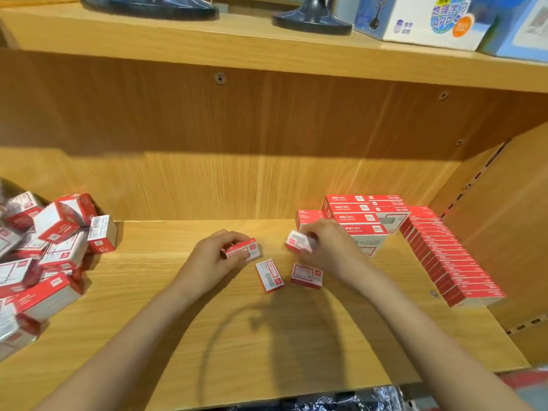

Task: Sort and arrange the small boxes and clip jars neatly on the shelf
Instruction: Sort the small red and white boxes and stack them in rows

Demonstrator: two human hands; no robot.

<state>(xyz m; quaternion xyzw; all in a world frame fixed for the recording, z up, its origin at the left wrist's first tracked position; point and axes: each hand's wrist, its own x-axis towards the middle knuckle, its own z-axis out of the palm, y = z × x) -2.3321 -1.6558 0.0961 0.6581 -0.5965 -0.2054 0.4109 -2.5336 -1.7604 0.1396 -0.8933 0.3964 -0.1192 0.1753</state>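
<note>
Both hands over the shelf (267, 336), well left of the neat red row (450, 256) at its right end. Left hand (213, 256) clamped on one small box (243, 249); right hand (323, 244) pinching another small box (298, 241), blurred, just left of the stacked boxes (355, 218). Two loose boxes (269, 275) flat on the board, nearer than both hands. Risks: nudging the stack beside the row while setting a box down, toppling it; mixing sizes; leaving the jumbled heap (44, 250), far left of the row, unsorted.
</note>
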